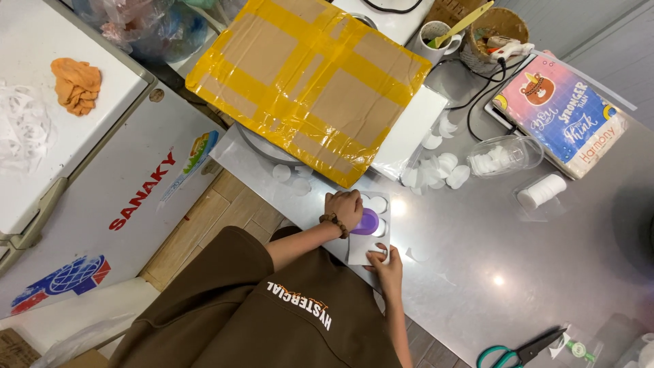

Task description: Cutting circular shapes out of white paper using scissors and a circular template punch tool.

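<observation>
Near the front edge of the steel table (477, 272), a purple punch tool (366, 221) is gripped from above by the left hand (345, 208), fingers curled tight around it, and pressed onto a white paper sheet (368, 242). A beaded bracelet (334, 223) is worn on that wrist. The sheet, already pierced by round holes, is pinned flat at its near edge by the right hand (387, 264), its fingers spread and holding nothing. The two hands are set close together, one at each end of the sheet. Beyond them, loose white paper circles (436, 167) are scattered beside a clear container (507, 155) and a short stack of discs (541, 191). A cardboard box (313, 82) bound with yellow tape is seen farther back, and green-handled scissors (521, 353) lie at the near right.
</observation>
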